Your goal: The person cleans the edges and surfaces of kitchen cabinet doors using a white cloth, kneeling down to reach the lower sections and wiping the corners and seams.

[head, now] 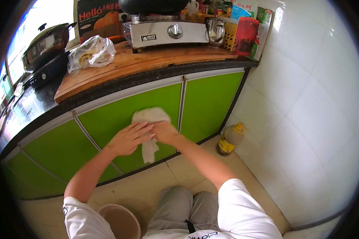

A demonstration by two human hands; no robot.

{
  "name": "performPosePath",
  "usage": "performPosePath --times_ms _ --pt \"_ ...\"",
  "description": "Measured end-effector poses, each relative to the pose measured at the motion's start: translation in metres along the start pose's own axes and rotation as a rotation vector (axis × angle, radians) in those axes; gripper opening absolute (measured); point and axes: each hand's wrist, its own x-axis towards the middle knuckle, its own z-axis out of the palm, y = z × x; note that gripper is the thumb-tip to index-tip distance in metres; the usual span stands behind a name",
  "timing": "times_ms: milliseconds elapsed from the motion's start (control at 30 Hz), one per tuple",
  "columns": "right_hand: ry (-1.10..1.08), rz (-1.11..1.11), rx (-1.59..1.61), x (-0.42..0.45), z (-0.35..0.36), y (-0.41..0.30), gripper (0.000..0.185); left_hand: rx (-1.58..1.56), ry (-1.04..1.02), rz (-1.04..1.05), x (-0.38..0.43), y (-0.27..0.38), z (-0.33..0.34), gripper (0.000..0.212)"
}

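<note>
A white cloth (151, 115) lies bunched against the green cabinet door (107, 110) below the counter, one end hanging down. My right hand (164, 131) is on the cloth, gripping it; its fingers are partly hidden and slightly blurred. Fingers extended, my left hand (130, 139) reaches to the cloth's near side, its fingertips close to or touching my right hand; whether it grips any cloth cannot be told. The part of the cloth between the hands is partly covered.
A bucket (119, 221) stands on the floor at my left. An oil bottle (230, 140) stands by the tiled wall (302, 113). Above, the wooden board (137, 62) carries a gas stove (170, 33) and a clear plastic bag (100, 52); a lidded pot (48, 44) is at the left.
</note>
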Motion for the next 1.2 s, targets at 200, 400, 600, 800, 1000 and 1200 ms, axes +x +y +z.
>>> performPosePath --times_ms 200,400,600,800,1000,1200 --pt "0.535 0.282 -0.195 -0.014 -0.046 0.044 0.065 0.062 0.046 -0.034 -0.001 0.007 -0.004 0.067" --pt "0.012 0.488 -0.104 -0.072 0.004 0.041 0.077 -0.022 0.068 -0.029 0.024 0.034 0.020 0.069" --pt "0.481 0.445 -0.156 -0.027 -0.038 0.042 0.078 -0.022 0.030 -0.058 0.020 0.045 0.017 0.069" --pt "0.160 0.523 -0.101 -0.066 0.012 0.042 0.082 -0.067 0.081 -0.152 0.024 0.046 0.031 0.070" --pt "0.387 0.372 0.023 -0.065 -0.020 0.032 0.082 -0.108 0.042 -0.171 0.037 0.065 0.066 0.074" --pt "0.622 0.113 0.306 -0.065 -0.088 -0.036 0.068 -0.737 0.400 -0.658 0.067 0.065 0.073 0.086"
